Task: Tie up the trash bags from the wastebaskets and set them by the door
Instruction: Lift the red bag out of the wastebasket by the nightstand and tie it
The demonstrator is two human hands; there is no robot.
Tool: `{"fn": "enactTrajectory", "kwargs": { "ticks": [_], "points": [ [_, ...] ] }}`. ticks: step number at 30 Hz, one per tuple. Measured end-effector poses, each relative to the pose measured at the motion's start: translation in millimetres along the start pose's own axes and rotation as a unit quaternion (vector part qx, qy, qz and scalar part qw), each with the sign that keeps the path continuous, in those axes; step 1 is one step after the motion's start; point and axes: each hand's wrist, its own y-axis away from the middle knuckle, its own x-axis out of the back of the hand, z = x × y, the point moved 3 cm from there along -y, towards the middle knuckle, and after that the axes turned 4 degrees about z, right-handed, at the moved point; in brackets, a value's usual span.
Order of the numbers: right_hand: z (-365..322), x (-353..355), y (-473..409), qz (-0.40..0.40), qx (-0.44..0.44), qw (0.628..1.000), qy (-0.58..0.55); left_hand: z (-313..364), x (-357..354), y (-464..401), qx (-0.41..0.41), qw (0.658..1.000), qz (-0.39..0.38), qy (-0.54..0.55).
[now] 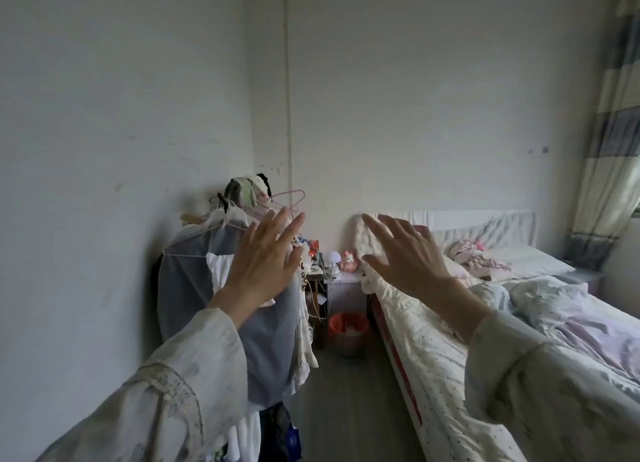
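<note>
At the far end of the narrow floor strip, between the clothes rack (221,288) and the bed (450,340), stood a woven wastebasket (349,337) lined with an orange trash bag (348,323), just below a small bedside bench (346,285) crowded with trinkets. The person held both arms out at chest height, pale sleeves showing. The left hand (266,264) was spread flat, fingers apart, gripping nothing, in front of the hanging garments. The right hand (408,257) was likewise splayed and empty, above the bed's near edge. Both hands were well apart from the basket.
</note>
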Motion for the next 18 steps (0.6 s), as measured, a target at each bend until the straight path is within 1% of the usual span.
{"fn": "enactTrajectory", "kwargs": {
  "ticks": [1, 3, 6, 10, 15, 18],
  "points": [
    [4.6, -4.8, 2.3, -0.004, -0.007, 1.0, -0.011, 7.4, -7.5, 0.4, 0.015, 0.999, -0.01, 0.032],
    [15.2, -19.0, 7.6, 0.0, -0.008, 0.999, -0.036, 21.5, -22.8, 2.6, 0.039, 0.995, -0.005, 0.087],
    [35.7, -46.9, 19.5, -0.015, -0.028, 0.997, -0.077, 41.4, -56.9, 8.3, 0.077, 0.984, -0.002, 0.162],
    [62.9, -91.8, 32.5, -0.012, -0.048, 0.992, -0.116, 51.5, -108.2, 11.7, 0.094, 0.974, -0.012, 0.204],
    [104.4, -173.9, 23.8, -0.042, -0.099, 0.983, -0.15, 44.1, -203.7, -2.0, 0.136, 0.958, -0.054, 0.246],
    [126.7, -229.1, 2.2, -0.061, -0.142, 0.969, -0.19, 32.2, -265.7, -18.4, 0.161, 0.947, -0.059, 0.273]
  ]
}}
